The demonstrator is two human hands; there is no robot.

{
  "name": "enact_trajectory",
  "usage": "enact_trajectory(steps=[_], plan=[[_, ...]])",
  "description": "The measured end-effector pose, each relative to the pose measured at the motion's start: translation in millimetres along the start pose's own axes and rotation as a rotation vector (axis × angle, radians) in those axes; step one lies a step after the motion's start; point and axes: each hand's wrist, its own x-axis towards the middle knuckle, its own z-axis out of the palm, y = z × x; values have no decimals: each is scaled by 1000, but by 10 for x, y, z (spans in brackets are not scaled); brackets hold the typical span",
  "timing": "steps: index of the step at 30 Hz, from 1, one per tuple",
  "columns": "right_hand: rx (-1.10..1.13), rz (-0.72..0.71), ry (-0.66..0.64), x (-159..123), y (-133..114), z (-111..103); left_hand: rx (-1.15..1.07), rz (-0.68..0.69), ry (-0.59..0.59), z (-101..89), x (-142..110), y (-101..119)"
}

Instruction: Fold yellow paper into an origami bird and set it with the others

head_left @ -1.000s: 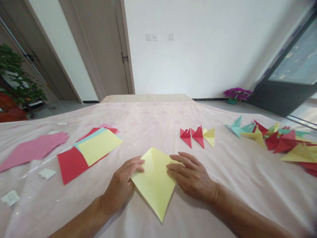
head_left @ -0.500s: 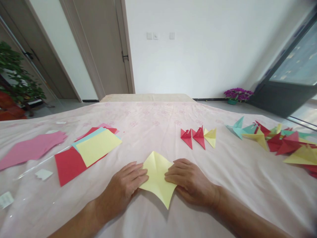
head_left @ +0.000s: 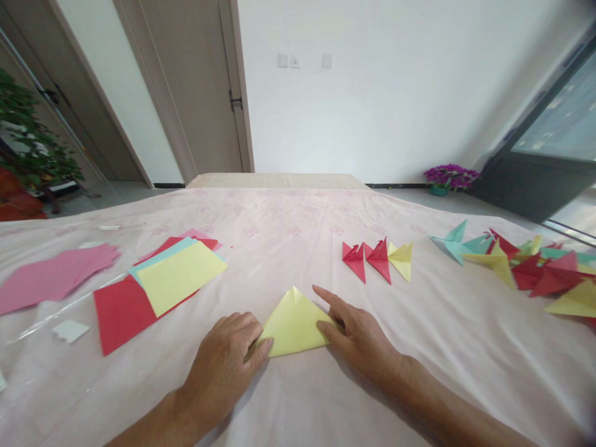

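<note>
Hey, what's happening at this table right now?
A person's left hand and right hand hold the sides of a yellow sheet, folded into a triangle. Flat coloured paper lies to the left; three folded paper birds stand in a row ahead to the right, with a larger pile beyond.

Across a pale pink flowered cloth, we see pink sheets at left, a fanned stack of red, blue and yellow paper left of center, a white scrap at lower left, a folded yellow sheet at lower center, and folded paper birds spread toward the right.
</note>
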Motion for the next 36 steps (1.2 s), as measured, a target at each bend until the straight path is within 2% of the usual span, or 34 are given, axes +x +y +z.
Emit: enact_trajectory(steps=[5, 10, 15, 19, 36], plan=[[11, -62, -30, 2, -3, -15, 7, -60, -35, -7, 14, 12], [-57, -121, -74, 43, -31, -44, -80, -145, -34, 36, 3, -11], [-125, -141, -112, 65, -88, -79, -103, -1, 53, 133, -26, -79], [-142, -142, -99, 90, -68, -49, -75, 78, 76, 162, -34, -86], [-136, -151, -132, 124, -44, -63, -42, 52, 41, 134, -42, -45]])
